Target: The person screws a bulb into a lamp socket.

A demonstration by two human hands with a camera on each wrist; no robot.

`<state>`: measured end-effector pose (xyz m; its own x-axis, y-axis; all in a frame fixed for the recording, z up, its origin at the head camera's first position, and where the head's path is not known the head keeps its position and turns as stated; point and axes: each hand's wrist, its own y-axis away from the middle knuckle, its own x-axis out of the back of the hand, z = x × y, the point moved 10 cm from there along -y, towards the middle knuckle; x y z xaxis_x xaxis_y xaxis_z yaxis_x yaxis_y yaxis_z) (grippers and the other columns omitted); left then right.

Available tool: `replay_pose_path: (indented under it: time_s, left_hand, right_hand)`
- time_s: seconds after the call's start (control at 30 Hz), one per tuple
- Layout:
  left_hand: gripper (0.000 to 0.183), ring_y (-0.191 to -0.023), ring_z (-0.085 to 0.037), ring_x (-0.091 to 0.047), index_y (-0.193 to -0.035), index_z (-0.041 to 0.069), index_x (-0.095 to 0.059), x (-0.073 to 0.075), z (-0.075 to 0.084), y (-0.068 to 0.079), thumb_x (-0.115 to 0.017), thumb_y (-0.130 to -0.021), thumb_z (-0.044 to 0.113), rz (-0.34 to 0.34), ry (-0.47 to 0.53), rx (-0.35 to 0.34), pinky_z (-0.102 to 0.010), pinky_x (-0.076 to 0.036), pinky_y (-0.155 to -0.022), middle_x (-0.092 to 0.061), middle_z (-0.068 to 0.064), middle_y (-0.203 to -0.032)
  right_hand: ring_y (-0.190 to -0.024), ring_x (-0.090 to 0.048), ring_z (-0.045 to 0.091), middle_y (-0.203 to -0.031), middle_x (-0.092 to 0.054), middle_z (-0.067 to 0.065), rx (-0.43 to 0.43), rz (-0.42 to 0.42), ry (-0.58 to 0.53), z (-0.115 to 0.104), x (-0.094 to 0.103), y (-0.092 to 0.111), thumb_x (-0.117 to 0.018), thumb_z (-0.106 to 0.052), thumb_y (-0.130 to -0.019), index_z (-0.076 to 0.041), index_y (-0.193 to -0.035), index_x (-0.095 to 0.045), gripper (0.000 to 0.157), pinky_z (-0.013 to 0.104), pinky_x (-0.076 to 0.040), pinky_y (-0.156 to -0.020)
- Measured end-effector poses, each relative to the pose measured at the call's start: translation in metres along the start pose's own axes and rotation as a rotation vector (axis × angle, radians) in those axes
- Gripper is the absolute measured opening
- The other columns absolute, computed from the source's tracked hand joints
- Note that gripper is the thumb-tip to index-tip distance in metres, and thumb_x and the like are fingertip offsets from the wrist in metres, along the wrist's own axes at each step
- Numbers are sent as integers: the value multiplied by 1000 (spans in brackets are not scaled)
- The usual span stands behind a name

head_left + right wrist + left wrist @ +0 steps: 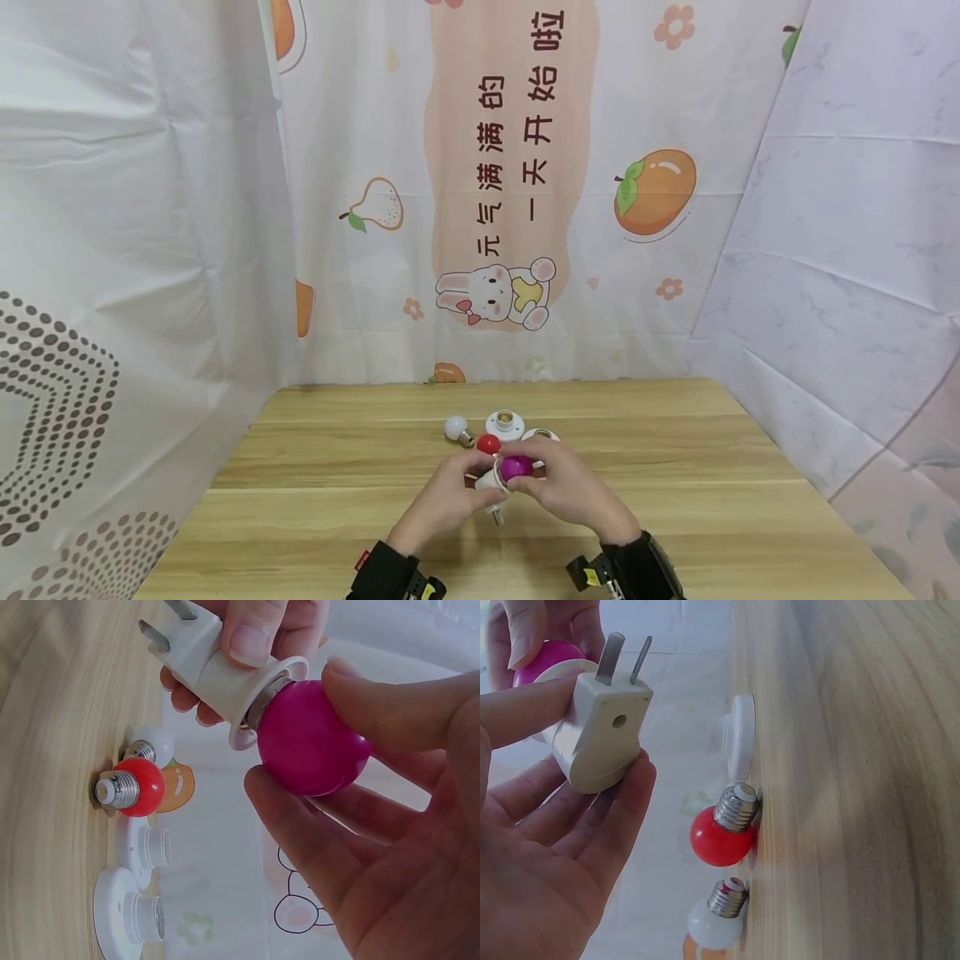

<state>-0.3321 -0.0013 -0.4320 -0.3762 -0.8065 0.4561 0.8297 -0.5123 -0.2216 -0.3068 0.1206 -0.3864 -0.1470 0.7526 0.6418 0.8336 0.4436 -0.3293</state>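
Note:
My left hand [458, 493] grips a white plug-in lamp socket [600, 735], its two flat metal prongs bare. A magenta light bulb [311, 739] sits with its metal base in the socket's mouth; a strip of the base still shows. Thumb and fingers of my right hand [567, 486] pinch the bulb's round end. Beyond the hands a red bulb [141, 786] and a white bulb [456, 427] lie on the table. Two round white lamp holders stand near them, one at the back [505, 425] and one [124, 915] partly hidden by my right hand in the head view.
The wooden table [337, 467] reaches back to a hanging printed curtain [360, 283]. Pale sheets [187, 250] hang along both sides. Black bands with small devices [386, 571] are strapped on both wrists.

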Motion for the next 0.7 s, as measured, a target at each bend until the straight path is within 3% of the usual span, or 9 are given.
replay_pose_path:
  time_s: [0.27,0.57,0.7]
  left_hand:
    - [30,-96,-20,-63,-111,10,-70,-3,0,1,-82,-86,21,-25,-69,5,-44,-55,-88,-67,5,-102]
    - [34,-95,-27,-62,-114,10,-71,-5,-1,1,-83,-84,21,-52,-88,25,-26,-51,-80,-65,7,-97]
    - [36,-92,-27,-61,-115,10,-70,-7,-2,1,-83,-83,19,-66,-110,20,-25,-49,-77,-63,8,-95]
  right_hand:
    - [-102,-62,17,-114,-68,1,25,-20,13,-7,-5,-1,-77,-5,-88,-12,-123,-72,36,28,-58,-82]
    - [-105,-63,20,-117,-70,3,29,-26,63,-10,-8,-1,-79,-6,-87,-12,-120,-73,34,27,-56,-82]
    - [-105,-63,20,-117,-71,3,30,-25,87,-10,-9,-1,-80,-7,-86,-10,-119,-73,33,27,-56,-83]
